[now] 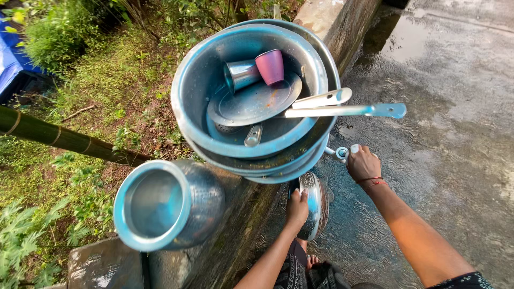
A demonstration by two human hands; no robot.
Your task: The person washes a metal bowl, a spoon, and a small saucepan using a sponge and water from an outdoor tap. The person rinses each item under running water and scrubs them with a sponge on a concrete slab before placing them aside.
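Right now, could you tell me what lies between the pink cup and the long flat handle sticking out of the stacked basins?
In the head view, a round steel plate lies tilted between the pink cup and the long flat handle, inside the top basin.

We see a pink cup [270, 66] among silvery steel bowls [203, 75], a red wrist thread [370, 182], green grass [107, 75] and a blue tarp [10, 64] far left.

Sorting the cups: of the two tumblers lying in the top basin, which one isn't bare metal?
The pink tumbler, on the right, mouth toward the rim. The steel tumbler touching its left side is shiny grey metal.
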